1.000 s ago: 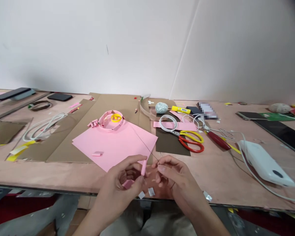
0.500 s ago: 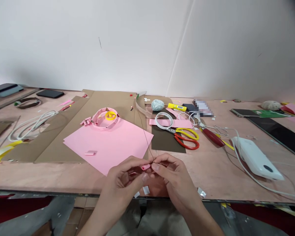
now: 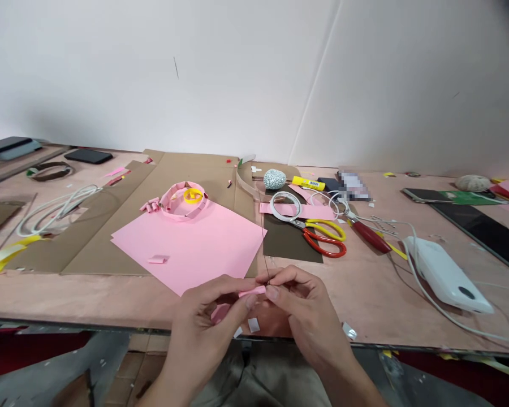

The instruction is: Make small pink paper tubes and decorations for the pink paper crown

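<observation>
Near the front edge of the table, my left hand [image 3: 216, 308] pinches a small rolled piece of pink paper [image 3: 252, 291] between thumb and fingers. More pink paper shows inside that palm. My right hand [image 3: 303, 299] is closed at the roll's right end, its thumb and forefinger pinching a thin dark wire [image 3: 263, 240] that rises from the fingertips. Whether the wire passes into the roll is hidden. Just beyond my hands lies a pink sheet [image 3: 190, 243], with a small loose pink roll [image 3: 158, 259] on it.
A pink paper ring [image 3: 169, 198] with a yellow coil [image 3: 193, 195] stands on the cardboard [image 3: 97, 237]. To the right are white tape [image 3: 285, 206], scissors [image 3: 324, 238], a glue stick [image 3: 308, 182], a speckled stone [image 3: 275, 179] and a white power bank [image 3: 445, 274] with cables.
The pink roll has turned from showing its open end to lying sideways between my fingertips. The wire stands more upright, and more pink paper shows in my left palm.
</observation>
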The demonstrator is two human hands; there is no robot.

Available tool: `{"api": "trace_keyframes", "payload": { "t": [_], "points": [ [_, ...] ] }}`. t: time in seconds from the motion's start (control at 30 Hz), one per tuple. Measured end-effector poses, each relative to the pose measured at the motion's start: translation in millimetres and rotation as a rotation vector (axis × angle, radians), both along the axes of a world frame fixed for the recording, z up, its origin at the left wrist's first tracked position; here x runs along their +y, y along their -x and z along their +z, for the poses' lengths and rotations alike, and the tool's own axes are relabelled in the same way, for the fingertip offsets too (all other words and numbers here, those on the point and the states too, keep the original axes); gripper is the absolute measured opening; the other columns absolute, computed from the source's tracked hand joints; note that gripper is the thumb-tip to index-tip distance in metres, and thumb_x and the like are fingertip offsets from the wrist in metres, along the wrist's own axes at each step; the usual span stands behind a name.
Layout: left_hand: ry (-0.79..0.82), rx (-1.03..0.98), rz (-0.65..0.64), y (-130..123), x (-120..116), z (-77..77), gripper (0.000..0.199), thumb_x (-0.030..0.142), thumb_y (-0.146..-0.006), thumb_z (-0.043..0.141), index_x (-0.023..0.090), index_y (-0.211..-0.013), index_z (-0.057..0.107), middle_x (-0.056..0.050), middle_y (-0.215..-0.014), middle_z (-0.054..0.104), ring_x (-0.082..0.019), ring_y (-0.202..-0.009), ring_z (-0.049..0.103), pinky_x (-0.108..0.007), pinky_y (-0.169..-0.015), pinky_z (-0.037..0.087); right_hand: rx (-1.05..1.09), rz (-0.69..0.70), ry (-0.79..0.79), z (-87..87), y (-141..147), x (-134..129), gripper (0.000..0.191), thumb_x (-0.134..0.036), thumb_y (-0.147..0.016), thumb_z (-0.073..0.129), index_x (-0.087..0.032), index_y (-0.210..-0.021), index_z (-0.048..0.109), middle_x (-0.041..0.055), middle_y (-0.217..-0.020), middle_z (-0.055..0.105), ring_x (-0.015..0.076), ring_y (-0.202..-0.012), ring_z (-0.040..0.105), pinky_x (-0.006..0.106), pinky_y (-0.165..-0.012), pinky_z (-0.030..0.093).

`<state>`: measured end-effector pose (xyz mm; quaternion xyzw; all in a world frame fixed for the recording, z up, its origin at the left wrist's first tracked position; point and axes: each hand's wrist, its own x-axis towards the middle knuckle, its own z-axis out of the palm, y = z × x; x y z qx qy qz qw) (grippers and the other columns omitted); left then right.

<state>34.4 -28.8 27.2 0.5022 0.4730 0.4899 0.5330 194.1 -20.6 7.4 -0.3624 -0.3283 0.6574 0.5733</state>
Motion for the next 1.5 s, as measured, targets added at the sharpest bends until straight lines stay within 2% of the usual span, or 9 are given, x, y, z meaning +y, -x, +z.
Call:
{"api": "trace_keyframes", "payload": {
  "t": [0.07, 0.27, 0.43, 0.8, 0.87, 1.0, 1.17, 1.33, 1.5],
  "points": [
    [-0.048, 0.038, -0.012, -0.2, 0.1, -3.0, 0.014, 0.03, -0.084, 0.075, 0.019, -0.091, 0.08, -0.006, -0.081, 0.076, -0.015, -0.06, 0.068, -0.023, -0.055, 0.056, -0.001, 0.003, -0.011, -0.6, -0.9, -0.5, 0.009, -0.021, -0.074, 0.084, -0.022, -0.074, 0.075, 0.0026, -0.093, 0.076, 0.0153, -0.079, 0.07, 0.025, -0.071, 0.057],
    [-0.062, 0.038, 0.037, -2.6, -0.5, -0.6, 0.011, 0.027, -0.082, 0.076, 0.02, -0.088, 0.08, -0.007, -0.083, 0.077, -0.021, -0.076, 0.072, -0.025, -0.061, 0.057, -0.078, 0.02, -0.038, -4.0, -2.5, -2.0, 0.009, -0.021, -0.075, 0.084, -0.023, -0.076, 0.076, 0.0034, -0.097, 0.075, 0.0172, -0.082, 0.069, 0.03, -0.075, 0.057],
    [-0.103, 0.067, 0.011, 0.8, 0.9, -3.1, 0.009, 0.024, -0.084, 0.074, 0.022, -0.09, 0.08, -0.006, -0.085, 0.077, -0.021, -0.079, 0.073, -0.027, -0.068, 0.058, -0.142, 0.02, -0.112, -6.6, -3.3, -3.5, 0.008, -0.019, -0.077, 0.082, -0.024, -0.079, 0.077, 0.0035, -0.098, 0.075, 0.0191, -0.093, 0.069, 0.031, -0.084, 0.056],
    [-0.165, 0.197, -0.035, 6.0, 4.1, -7.3, 0.011, 0.024, -0.088, 0.071, 0.023, -0.095, 0.079, -0.005, -0.092, 0.078, -0.018, -0.079, 0.073, -0.025, -0.073, 0.058, -0.268, -0.028, -0.15, -6.2, -3.1, -3.2, 0.008, -0.019, -0.077, 0.082, -0.026, -0.079, 0.078, 0.0039, -0.095, 0.076, 0.0196, -0.093, 0.069, 0.03, -0.084, 0.055],
    [-0.15, 0.193, -0.043, 6.4, 4.2, -7.5, 0.012, 0.025, -0.088, 0.07, 0.023, -0.095, 0.079, -0.005, -0.091, 0.078, -0.019, -0.079, 0.073, -0.026, -0.074, 0.058, -0.287, -0.039, -0.146, -5.4, -2.7, -4.1, 0.007, -0.02, -0.077, 0.082, -0.025, -0.08, 0.079, 0.0045, -0.094, 0.077, 0.0201, -0.091, 0.07, 0.031, -0.083, 0.056],
    [-0.105, 0.145, -0.069, 6.8, 5.2, -9.1, 0.012, 0.027, -0.088, 0.07, 0.021, -0.095, 0.078, -0.006, -0.085, 0.076, -0.018, -0.067, 0.072, -0.026, -0.064, 0.059, -0.308, -0.057, -0.161, -2.9, -1.2, -4.0, 0.006, -0.019, -0.078, 0.081, -0.025, -0.078, 0.079, 0.0049, -0.091, 0.077, 0.021, -0.09, 0.071, 0.032, -0.083, 0.056],
    [-0.074, 0.089, -0.051, 3.6, 3.4, -8.9, 0.009, 0.026, -0.086, 0.072, 0.023, -0.092, 0.077, -0.005, -0.087, 0.077, -0.022, -0.083, 0.074, -0.027, -0.069, 0.059, -0.3, -0.062, -0.173, -2.8, 0.8, -3.0, 0.006, -0.019, -0.079, 0.08, -0.026, -0.08, 0.078, 0.0044, -0.093, 0.076, 0.0199, -0.091, 0.07, 0.03, -0.083, 0.056],
    [-0.023, 0.023, 0.108, 1.8, 1.4, -3.6, 0.01, 0.03, -0.085, 0.073, 0.022, -0.09, 0.075, -0.002, -0.082, 0.075, -0.017, -0.074, 0.07, -0.021, -0.061, 0.056, -0.302, -0.14, -0.187, -6.8, -0.4, -4.4, 0.006, -0.02, -0.081, 0.079, -0.025, -0.081, 0.076, 0.0032, -0.091, 0.075, 0.018, -0.089, 0.069, 0.028, -0.081, 0.055],
    [-0.017, -0.034, 0.054, 8.7, 7.9, -4.6, 0.019, 0.035, -0.092, 0.066, 0.02, -0.103, 0.07, -0.002, -0.08, 0.076, -0.014, -0.074, 0.069, -0.019, -0.067, 0.055, -0.278, -0.155, -0.133, -8.2, 0.7, -3.7, 0.013, -0.023, -0.077, 0.082, -0.027, -0.089, 0.077, 0.0012, -0.09, 0.074, 0.0166, -0.083, 0.07, 0.025, -0.074, 0.056]
  ]
}}
